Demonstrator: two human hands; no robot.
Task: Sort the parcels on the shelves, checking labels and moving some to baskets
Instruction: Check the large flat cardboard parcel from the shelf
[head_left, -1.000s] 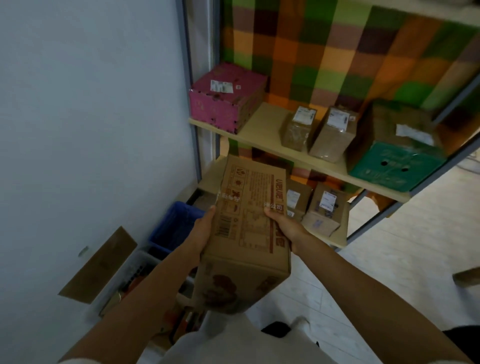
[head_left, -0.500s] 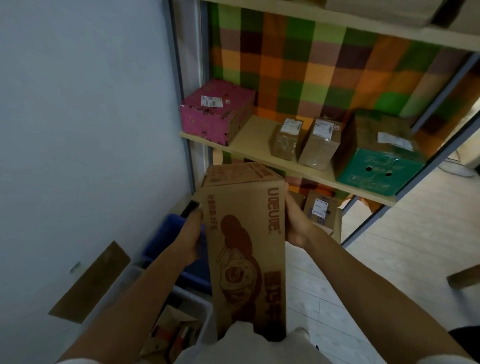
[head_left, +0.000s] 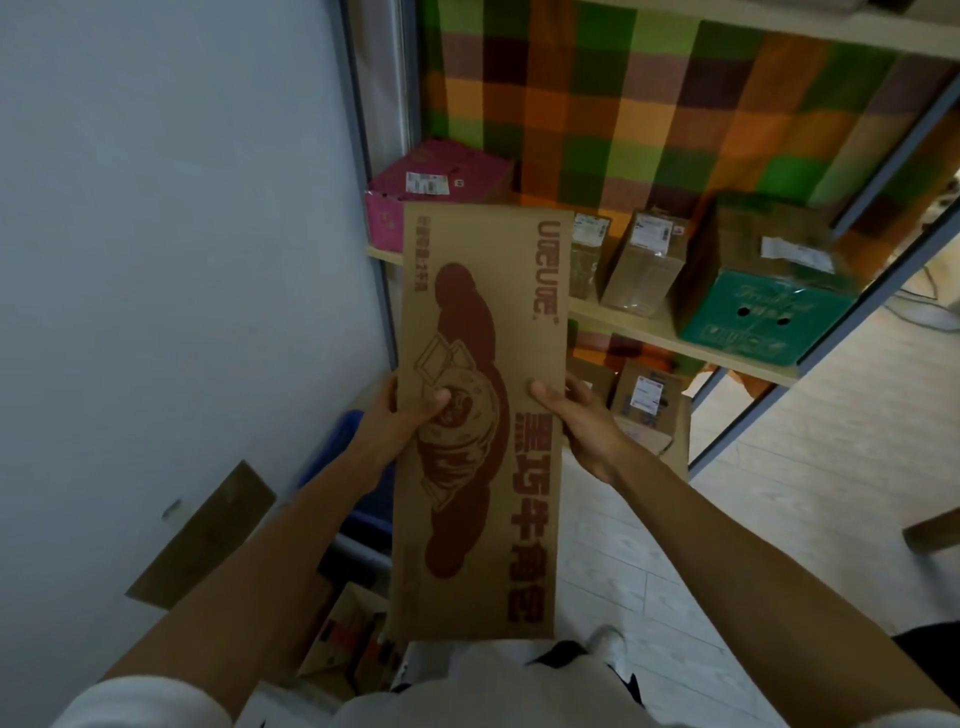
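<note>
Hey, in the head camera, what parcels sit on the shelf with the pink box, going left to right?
pink box → small brown parcel, partly behind the held carton → larger brown parcel → green box

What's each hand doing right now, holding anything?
Left hand: closed on the long cardboard box, gripping its left edge, thumb on the printed face.
Right hand: closed on the same box, gripping its right edge.
</note>
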